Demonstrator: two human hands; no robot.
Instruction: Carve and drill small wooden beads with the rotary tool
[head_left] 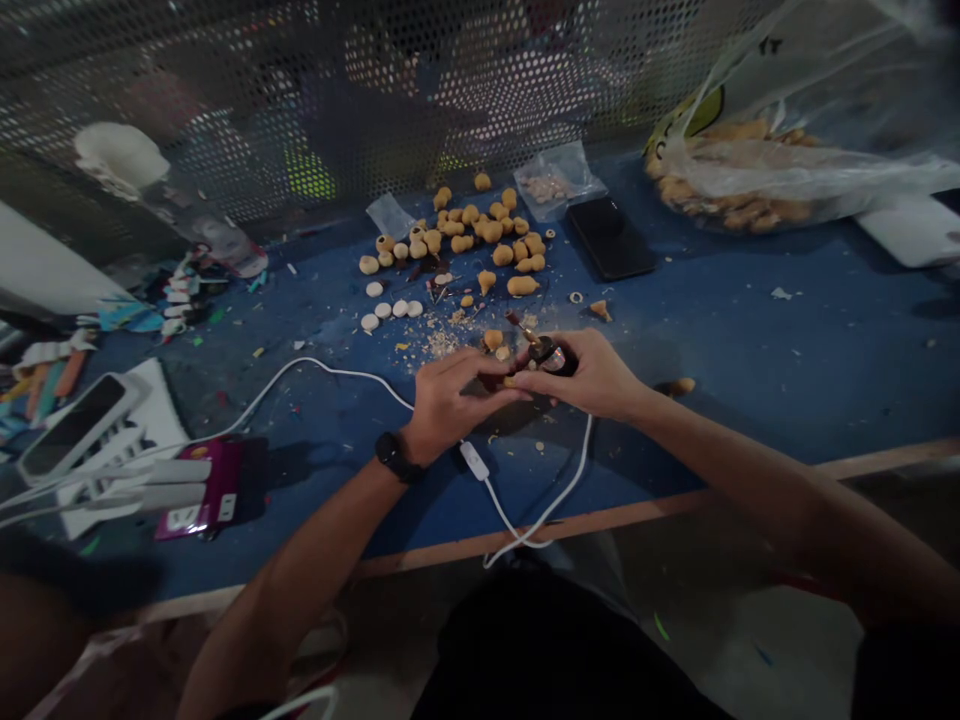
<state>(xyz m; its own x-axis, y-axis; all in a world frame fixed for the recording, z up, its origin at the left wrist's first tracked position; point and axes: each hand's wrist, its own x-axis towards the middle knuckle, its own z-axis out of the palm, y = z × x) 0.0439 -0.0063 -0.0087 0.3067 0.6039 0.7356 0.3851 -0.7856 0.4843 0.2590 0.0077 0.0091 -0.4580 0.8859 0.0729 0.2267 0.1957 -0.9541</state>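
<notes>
My right hand is wrapped round a small black rotary tool, whose brass chuck and dark bit point up and left. A white cable with an inline switch runs from below that hand. My left hand, with a black band on its wrist, is closed, its fingertips meeting the right ones. A small tan gourd piece, mostly hidden, shows between the fingertips. Just beyond them lie a small gourd and pale shavings.
Many small tan gourds and white discs lie ahead. Behind them are a small plastic bag and black phone. A large clear bag stands right. On the left are a white-framed device and purple box.
</notes>
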